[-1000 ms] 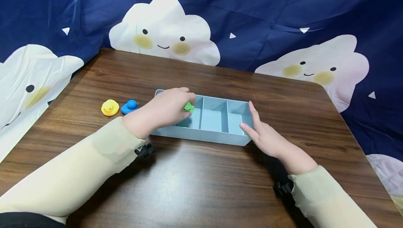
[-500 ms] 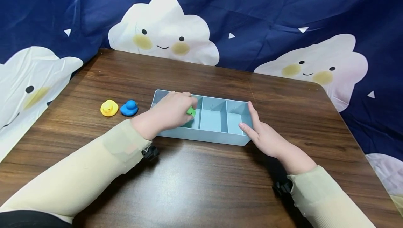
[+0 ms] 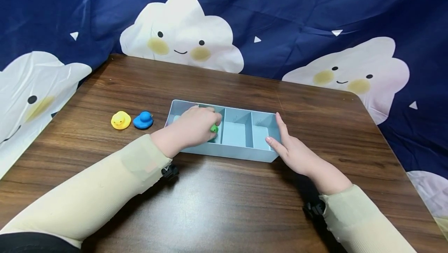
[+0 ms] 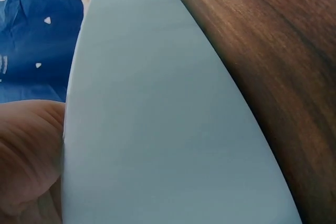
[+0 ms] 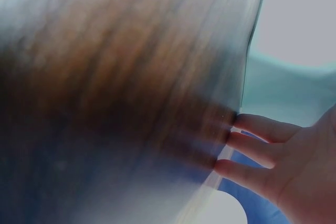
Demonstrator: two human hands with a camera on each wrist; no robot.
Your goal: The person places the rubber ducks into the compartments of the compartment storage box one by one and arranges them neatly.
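Note:
In the head view, my left hand point(image 3: 195, 125) reaches into the light blue divided box point(image 3: 227, 151) and pinches a small green toy duck point(image 3: 214, 129). The fingers cover most of the duck, which is low in the compartment left of the middle divider. At the box's right end, my right hand point(image 3: 297, 152) has its thumb over the front corner and its straight index finger along the end wall. The right wrist view shows straight fingers point(image 5: 249, 177) touching the box's outside. In the left wrist view, the box's front wall point(image 4: 152, 103) hides most of the left hand.
A yellow rubber duck point(image 3: 120, 120) and a blue rubber duck point(image 3: 143, 120) sit on the wooden table point(image 3: 217, 202), left of the box. Behind the table hangs a dark blue cloth point(image 3: 266, 8) with white clouds.
My left hand has moved slightly right and down, lowering the green toy duck deeper into the compartment. The right hand has stayed at the box's end.

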